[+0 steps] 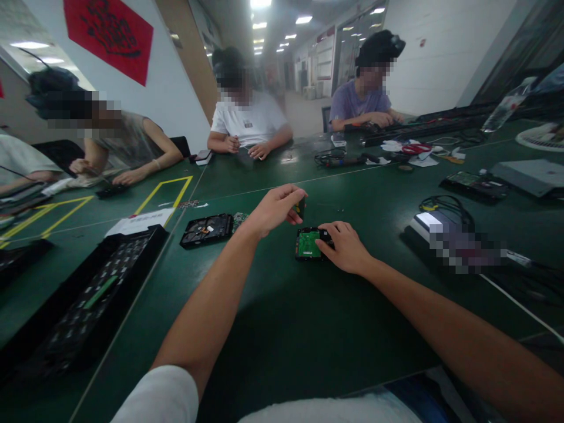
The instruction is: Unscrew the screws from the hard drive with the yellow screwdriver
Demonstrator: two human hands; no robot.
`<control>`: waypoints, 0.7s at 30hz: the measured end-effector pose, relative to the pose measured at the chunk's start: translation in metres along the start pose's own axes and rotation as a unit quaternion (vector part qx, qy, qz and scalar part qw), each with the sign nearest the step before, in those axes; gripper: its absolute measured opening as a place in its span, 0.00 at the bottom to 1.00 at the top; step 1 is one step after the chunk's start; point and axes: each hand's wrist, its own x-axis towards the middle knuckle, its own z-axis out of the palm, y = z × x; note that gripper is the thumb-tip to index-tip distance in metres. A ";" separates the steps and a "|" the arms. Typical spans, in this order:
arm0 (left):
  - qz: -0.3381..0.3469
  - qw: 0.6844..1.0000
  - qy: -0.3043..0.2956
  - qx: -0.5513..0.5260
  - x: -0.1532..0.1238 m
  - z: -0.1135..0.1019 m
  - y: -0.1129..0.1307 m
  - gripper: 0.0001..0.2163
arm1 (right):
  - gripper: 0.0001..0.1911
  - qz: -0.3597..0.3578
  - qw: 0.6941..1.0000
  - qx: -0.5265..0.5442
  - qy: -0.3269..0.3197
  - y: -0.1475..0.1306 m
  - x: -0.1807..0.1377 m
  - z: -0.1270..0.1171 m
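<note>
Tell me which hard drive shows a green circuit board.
The drive under the right hand; the other drive, farther left, looks black.

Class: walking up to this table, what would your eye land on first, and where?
At the centre of the green table, the right hand rests on a hard drive whose bright green circuit board faces up, while the left hand just above it pinches a small dark part. Left of them lies an opened hard drive, and a red paper hangs on the wall, top left.
</note>
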 end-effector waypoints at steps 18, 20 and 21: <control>-0.019 1.000 0.015 -0.013 0.002 -0.002 -0.001 0.10 | 0.25 -0.003 1.000 0.001 0.010 -0.001 -0.001 0.001; -0.015 1.000 0.018 -0.006 0.002 -0.002 0.000 0.10 | 0.25 -0.007 1.000 -0.002 0.014 -0.001 -0.001 0.001; -0.013 1.000 0.012 -0.009 0.002 -0.002 0.000 0.10 | 0.25 -0.007 1.000 -0.001 0.014 -0.001 -0.001 0.001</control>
